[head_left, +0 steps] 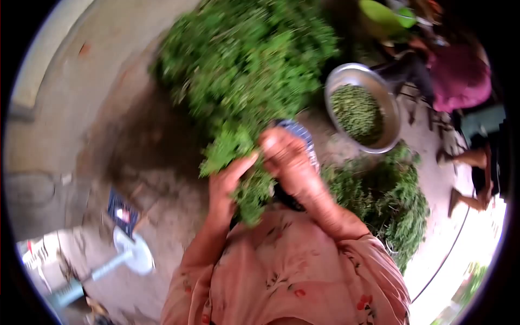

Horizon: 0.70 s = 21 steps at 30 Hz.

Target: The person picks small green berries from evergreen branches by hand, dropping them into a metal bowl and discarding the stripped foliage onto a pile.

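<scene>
A leafy green sprig (pixel 252 197) hangs between my two hands, in front of my chest. My left hand (pixel 230 181) is wrapped round its leafy stem. Close beside it, on the right, my right hand (pixel 284 154) is closed with the fingers pressed together; motion blur hides what they hold. Just beyond both hands rises a large heap of leafy green plants (pixel 246 65). To the right of the heap, a metal basin (pixel 392 116) holds many small green pods (pixel 356 114).
A second pile of plants (pixel 384 200) lies on the floor at right. Seated people, one in a purple top (pixel 460 76), are at the upper right near a green bowl (pixel 379 19). A pale blue stand with a round base (pixel 135 253) is at lower left.
</scene>
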Motion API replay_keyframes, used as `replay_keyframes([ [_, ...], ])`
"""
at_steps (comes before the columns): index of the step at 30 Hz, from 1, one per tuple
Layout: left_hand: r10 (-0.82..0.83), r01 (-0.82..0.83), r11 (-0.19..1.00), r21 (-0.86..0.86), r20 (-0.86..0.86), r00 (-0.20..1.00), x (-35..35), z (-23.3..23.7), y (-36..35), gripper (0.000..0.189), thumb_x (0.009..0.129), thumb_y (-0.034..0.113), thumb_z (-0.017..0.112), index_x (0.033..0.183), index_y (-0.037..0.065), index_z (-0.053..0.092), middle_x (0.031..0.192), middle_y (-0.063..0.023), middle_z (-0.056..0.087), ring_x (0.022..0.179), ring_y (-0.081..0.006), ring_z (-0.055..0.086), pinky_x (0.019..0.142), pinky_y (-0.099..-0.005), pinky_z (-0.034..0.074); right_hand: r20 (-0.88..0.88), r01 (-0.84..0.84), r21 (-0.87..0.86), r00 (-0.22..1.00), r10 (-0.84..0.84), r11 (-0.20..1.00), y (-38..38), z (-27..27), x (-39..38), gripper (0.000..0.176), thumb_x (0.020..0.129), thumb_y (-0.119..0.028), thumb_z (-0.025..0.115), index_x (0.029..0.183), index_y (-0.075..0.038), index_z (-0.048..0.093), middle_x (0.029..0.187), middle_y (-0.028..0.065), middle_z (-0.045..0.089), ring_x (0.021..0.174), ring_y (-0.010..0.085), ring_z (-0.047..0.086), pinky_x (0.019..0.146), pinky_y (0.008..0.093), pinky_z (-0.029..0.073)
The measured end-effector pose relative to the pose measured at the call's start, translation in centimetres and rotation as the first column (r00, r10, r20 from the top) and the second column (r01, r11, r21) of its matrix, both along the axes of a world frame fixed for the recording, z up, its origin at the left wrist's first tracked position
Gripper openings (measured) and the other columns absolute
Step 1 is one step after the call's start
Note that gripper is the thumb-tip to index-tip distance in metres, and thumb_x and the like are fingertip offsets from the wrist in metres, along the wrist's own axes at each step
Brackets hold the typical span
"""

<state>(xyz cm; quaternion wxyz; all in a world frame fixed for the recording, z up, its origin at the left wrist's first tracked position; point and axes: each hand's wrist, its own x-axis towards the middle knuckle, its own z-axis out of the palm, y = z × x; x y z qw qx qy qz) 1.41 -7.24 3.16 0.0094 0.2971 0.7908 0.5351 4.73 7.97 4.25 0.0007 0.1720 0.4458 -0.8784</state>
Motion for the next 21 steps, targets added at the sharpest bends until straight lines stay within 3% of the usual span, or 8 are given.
replay_keyframes([
  [1,0.023,-0.06,0.983,0.172,0.212,0.977,0.4,-0.5,0.3,0.023,0.083,0.016,0.061,0.101,0.002,0.065,0.099,-0.008,0.064,0.089,-0.0153,0.06,0.081,-0.0285,0.046,0.03,0.03,-0.086,0.999,-0.027,0.996,0.3,-0.4,-0.2,0.019,0.086,-0.026,0.061,0.084,-0.008,0.056,0.062,-0.0022,0.049,0.044,0.0069,0.038,0.039,0.0196,0.027],
  [2,0.077,-0.238,0.953,0.186,0.614,0.786,0.8,0.5,0.6,0.024,0.083,0.018,0.063,0.1,0.001,0.065,0.096,-0.0058,0.064,0.085,-0.013,0.059,0.078,-0.0279,0.046,-0.077,-0.023,-0.189,0.997,0.009,0.982,0.6,-0.8,-0.3,0.022,0.085,-0.03,0.061,0.086,-0.008,0.056,0.064,-0.0009,0.051,0.047,0.0073,0.041,0.04,0.0196,0.028],
  [3,0.052,-0.397,0.903,0.161,0.879,0.475,0.4,1.7,1.2,0.026,0.082,0.021,0.065,0.098,0.001,0.065,0.093,-0.0036,0.064,0.081,-0.0108,0.058,0.076,-0.0273,0.047,-0.159,-0.066,-0.263,0.987,0.025,0.963,1.0,-1.1,-0.4,0.023,0.086,-0.03,0.06,0.087,-0.008,0.056,0.07,0.0023,0.052,0.051,0.0092,0.046,0.04,0.0198,0.031],
  [6,0.05,-0.431,0.859,0.276,0.793,0.608,0.8,0.4,1.9,0.025,0.08,0.018,0.068,0.096,0.0,0.063,0.088,-0.0017,0.062,0.077,-0.0099,0.056,0.069,-0.0252,0.046,-0.139,-0.018,-0.305,0.99,-0.026,0.952,1.9,-0.4,-0.6,0.025,0.087,-0.029,0.058,0.089,-0.004,0.055,0.085,0.0083,0.057,0.058,0.0125,0.051,0.044,0.0209,0.038],
  [9,0.064,-0.362,0.874,0.325,0.659,0.749,0.8,0.4,2.1,0.02,0.079,0.014,0.068,0.095,0.002,0.062,0.087,-0.001,0.062,0.077,-0.0099,0.056,0.067,-0.0242,0.046,-0.239,-0.015,-0.287,0.969,-0.057,0.958,2.8,-0.2,-0.6,0.017,0.087,-0.016,0.058,0.096,-0.001,0.059,0.085,0.0085,0.058,0.057,0.0109,0.05,0.043,0.0191,0.035],
  [13,0.076,-0.28,0.908,0.313,0.533,0.842,0.7,0.0,2.0,0.017,0.08,0.013,0.068,0.09,0.001,0.061,0.082,-0.0022,0.063,0.07,-0.0094,0.054,0.063,-0.0253,0.045,-0.192,0.098,0.003,0.977,-0.096,0.995,2.3,0.9,-0.4,0.01,0.081,-0.008,0.065,0.089,-0.002,0.066,0.071,0.0013,0.059,0.051,0.0056,0.046,0.041,0.0166,0.03],
  [16,0.117,-0.141,0.988,0.056,0.307,0.945,0.4,0.2,1.7,0.016,0.08,0.01,0.066,0.088,-0.001,0.058,0.07,-0.0047,0.06,0.059,-0.0107,0.051,0.054,-0.0277,0.043,-0.198,0.071,0.349,0.98,0.0,0.934,1.2,0.5,-0.1,0.01,0.079,-0.004,0.066,0.089,-0.002,0.066,0.074,-0.0013,0.059,0.055,0.0033,0.046,0.048,0.0162,0.038],
  [21,0.084,-0.107,0.993,0.053,0.325,0.942,0.6,-0.4,1.3,0.023,0.078,0.018,0.07,0.09,-0.001,0.062,0.074,-0.0023,0.063,0.062,-0.0076,0.052,0.058,-0.0249,0.044,-0.196,-0.027,0.554,0.967,0.162,0.832,1.0,-0.1,-0.3,0.015,0.078,-0.005,0.068,0.092,0.0,0.063,0.079,0.0006,0.059,0.066,0.0078,0.052,0.06,0.0209,0.043],
])
